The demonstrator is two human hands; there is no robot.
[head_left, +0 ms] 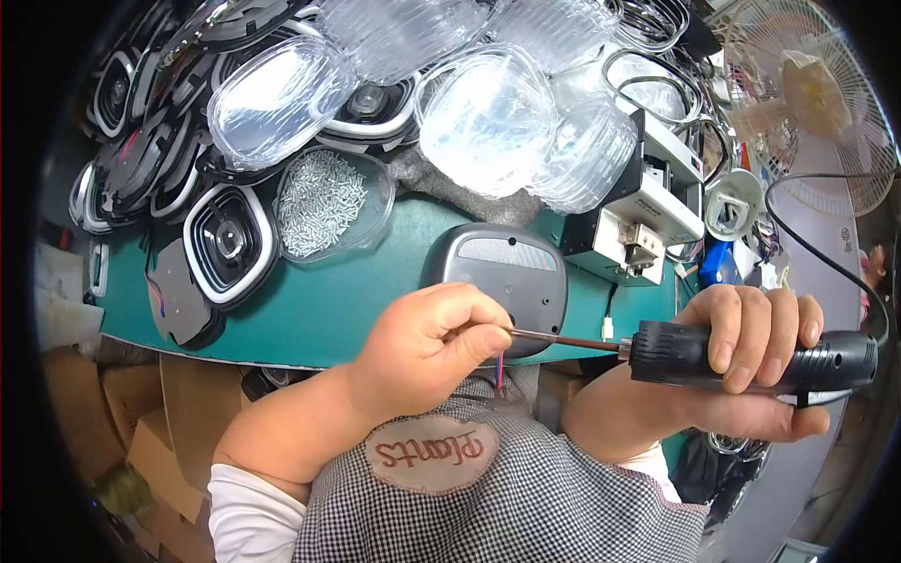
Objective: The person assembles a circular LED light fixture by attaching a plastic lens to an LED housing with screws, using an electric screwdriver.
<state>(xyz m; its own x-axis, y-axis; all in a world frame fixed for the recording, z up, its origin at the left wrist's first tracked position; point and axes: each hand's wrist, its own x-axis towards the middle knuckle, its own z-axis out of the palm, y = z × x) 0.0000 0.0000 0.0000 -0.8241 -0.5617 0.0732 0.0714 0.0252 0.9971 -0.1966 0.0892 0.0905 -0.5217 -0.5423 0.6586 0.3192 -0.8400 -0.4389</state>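
Note:
My right hand (765, 342) is wrapped round a black electric screwdriver (676, 353), held level just past the table's near edge. Its long thin bit (572, 340) points left. The thumb and fingers of my left hand (436, 342) pinch the end of that bit; whether a screw sits there is hidden by the fingers. Behind the bit, a dark grey rounded plastic housing (507, 272) lies on the green table (404, 253), with a red and blue wire (499, 368) hanging at its near edge. A see-through tub (380, 202) of small silver screws (322, 202) stands beyond my left hand.
Black-and-white framed housings (230, 244) pile up at the left. Stacked see-through plastic covers (488, 117) fill the back. A white-and-black boxy device (629, 225) stands right of the housing. Farther right are a fan (817, 94) and the screwdriver's black cord (817, 244).

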